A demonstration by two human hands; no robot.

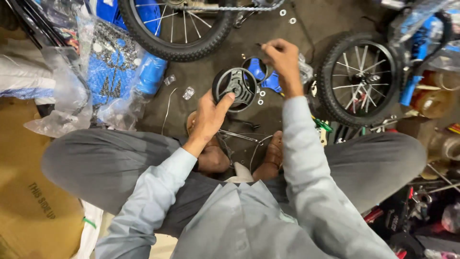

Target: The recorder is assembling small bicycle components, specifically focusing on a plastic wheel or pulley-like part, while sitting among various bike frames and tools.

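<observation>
The left hand [209, 116] grips a small black training wheel [235, 88] by its lower rim, thumb pressed on its face, holding it upright above the floor. The right hand [282, 58] is pinched shut just beyond it, though what it pinches is too small to tell. Washers [261, 97] lie just beneath. Spoked bicycle wheels stand ahead [179, 29] and to the right [360, 76].
</observation>
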